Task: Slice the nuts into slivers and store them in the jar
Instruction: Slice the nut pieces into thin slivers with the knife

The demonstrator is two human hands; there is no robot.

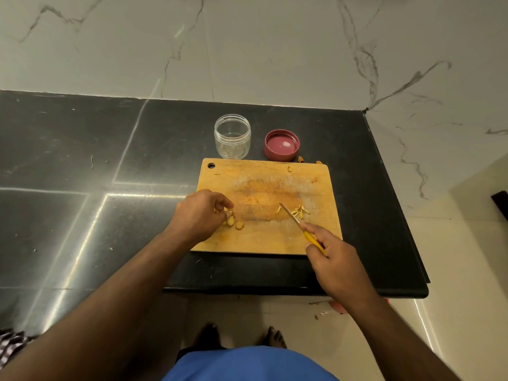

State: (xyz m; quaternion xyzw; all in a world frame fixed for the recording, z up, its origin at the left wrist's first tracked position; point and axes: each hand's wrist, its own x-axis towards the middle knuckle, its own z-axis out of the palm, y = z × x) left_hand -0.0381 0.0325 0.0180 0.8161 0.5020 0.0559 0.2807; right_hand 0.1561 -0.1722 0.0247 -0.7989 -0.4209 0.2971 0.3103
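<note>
While left hand (202, 213) pinches pale nuts (232, 221) — right hand (334, 259) gripping yellow-handled knife (298, 222).

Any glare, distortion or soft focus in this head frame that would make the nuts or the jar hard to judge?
Head view: wide-angle bend curves the countertop edges; bright streaks of glare on its polished black surface, left. Warm, dim light; the slivers by the knife are small and soft. The jar looks clear and seems empty.
</note>
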